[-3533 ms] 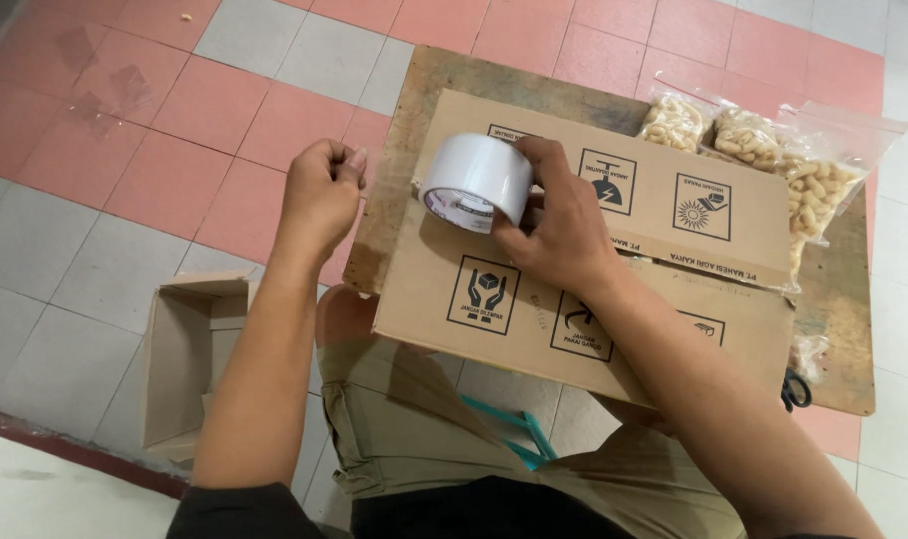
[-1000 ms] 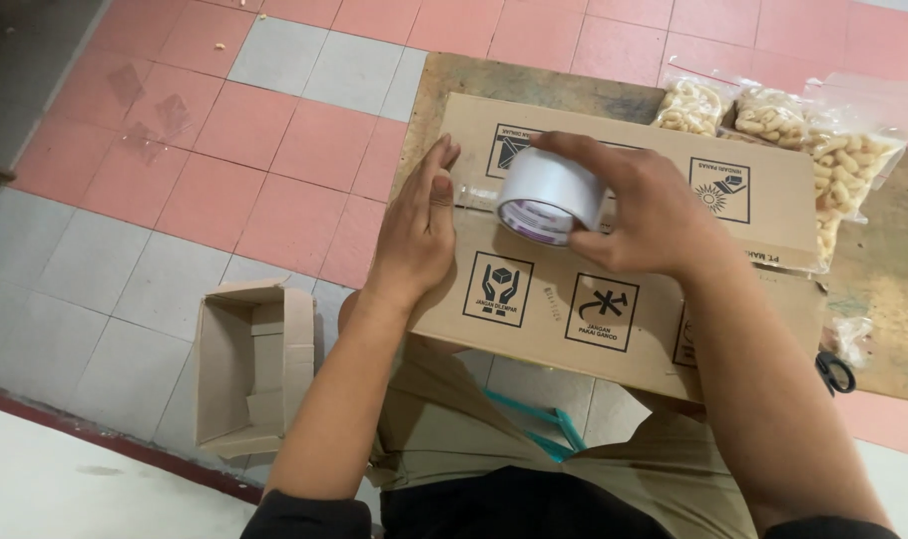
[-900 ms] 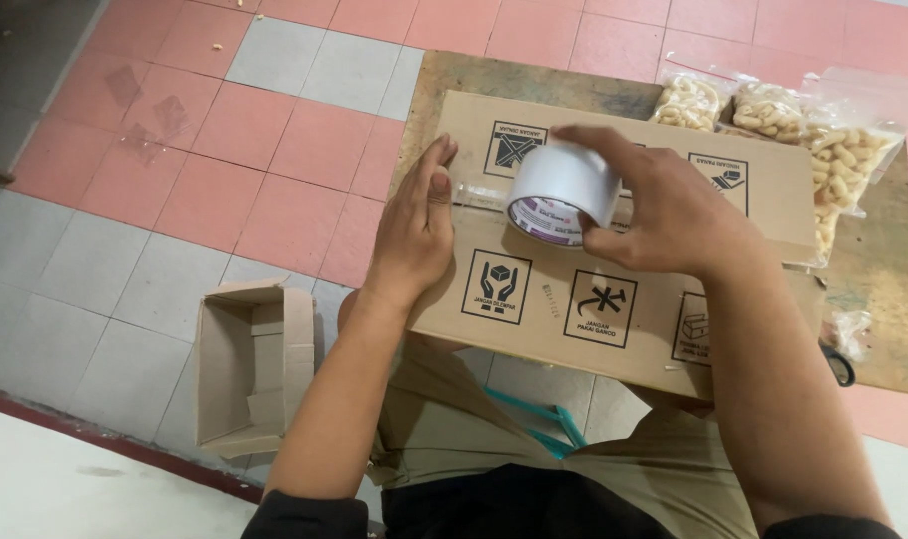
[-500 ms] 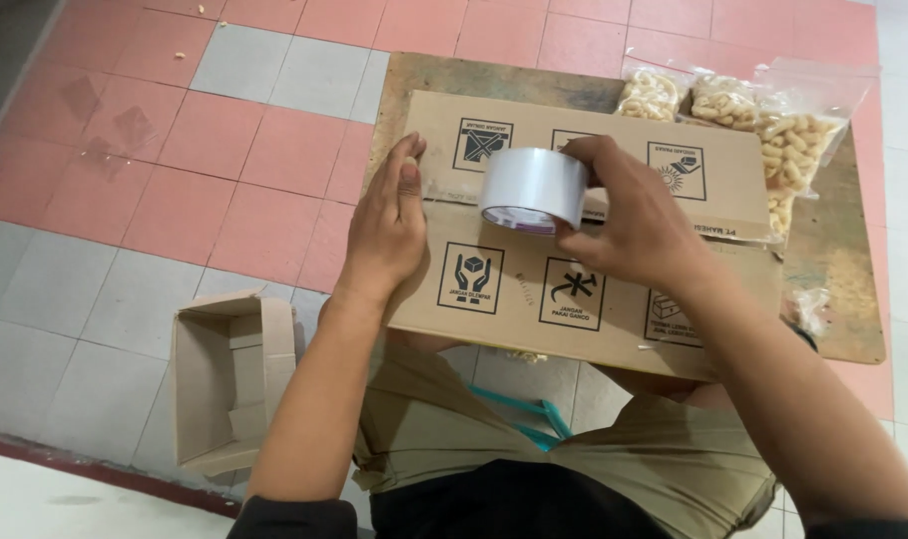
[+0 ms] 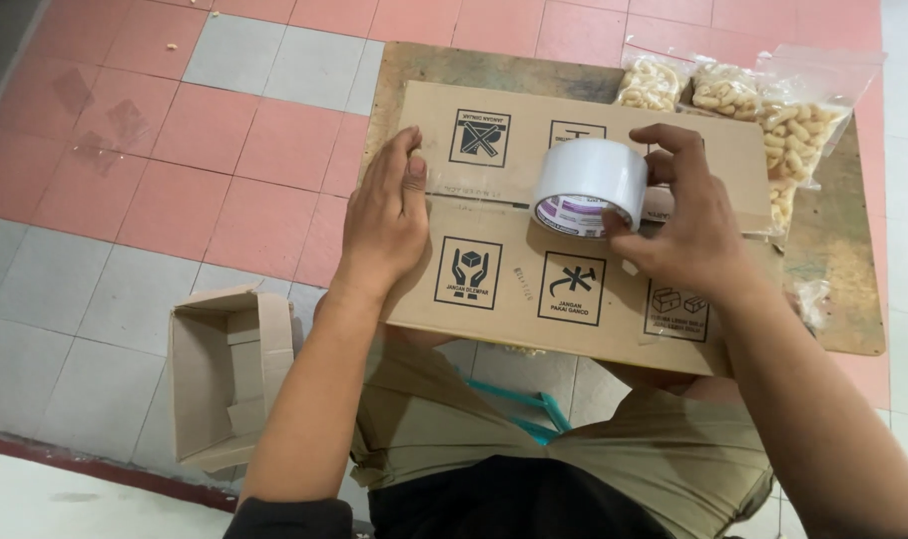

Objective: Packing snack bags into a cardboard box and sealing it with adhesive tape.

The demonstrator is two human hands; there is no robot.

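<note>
Our left hand (image 5: pixel 384 225) lies open and flat, palm down, on the left part of a closed cardboard box (image 5: pixel 494 269), its fingers beside the seam where the two flaps meet. Our right hand (image 5: pixel 688 225) is curled around a roll of clear tape (image 5: pixel 589 188), thumb and fingers closed on its sides, holding it tilted on edge over the seam near the middle of the box. A strip of tape seems to run along the seam from the roll towards the left hand, though its shine makes that hard to judge. The box is brown, printed with square black handling symbols, and rests on a low wooden board (image 5: pixel 843 269) on the tiled floor (image 5: pixel 175 150), just above our knees. Clear bags of peanuts (image 5: pixel 773 110) lie at the board's far right corner, touching the box. A small open carton (image 5: pixel 225 374) stands on the floor to our left, well apart.
</note>
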